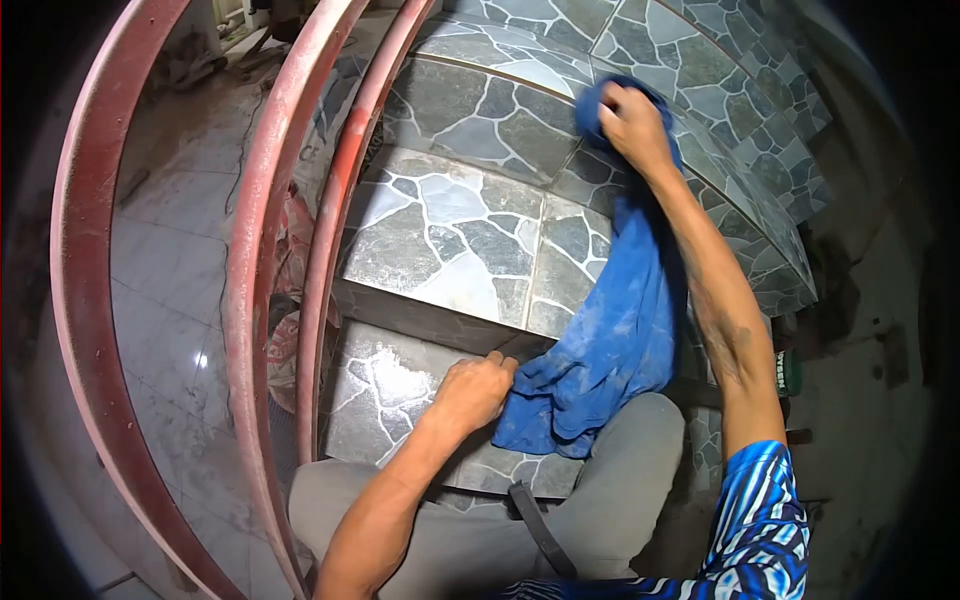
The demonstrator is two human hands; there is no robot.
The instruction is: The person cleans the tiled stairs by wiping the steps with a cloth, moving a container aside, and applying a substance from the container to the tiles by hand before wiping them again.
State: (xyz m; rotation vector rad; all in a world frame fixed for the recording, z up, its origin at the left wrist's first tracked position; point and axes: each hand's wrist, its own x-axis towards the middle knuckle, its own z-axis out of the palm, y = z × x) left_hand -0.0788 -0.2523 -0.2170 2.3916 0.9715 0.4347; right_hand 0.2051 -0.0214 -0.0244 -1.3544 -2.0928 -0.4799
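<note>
A large blue cloth (625,310) drapes over the tiled steps, its lower end hanging by my right knee. My right hand (638,128) is closed on a bunched end of it, pressed against the edge of an upper step (480,110). Dusty pale smudges mark the fabric. My left hand (476,392) is lower down, at the front edge of the middle step (450,240), beside the cloth's left border. Its fingers are curled, and what they grip, if anything, is hidden.
Curved reddish metal rails (265,240) rise along the left side of the stairs. Beyond them lies a shiny tiled floor (170,270) with bags (285,340) near the rails. A green-labelled container (790,372) stands right of my arm. A dark strap (538,530) lies over my lap.
</note>
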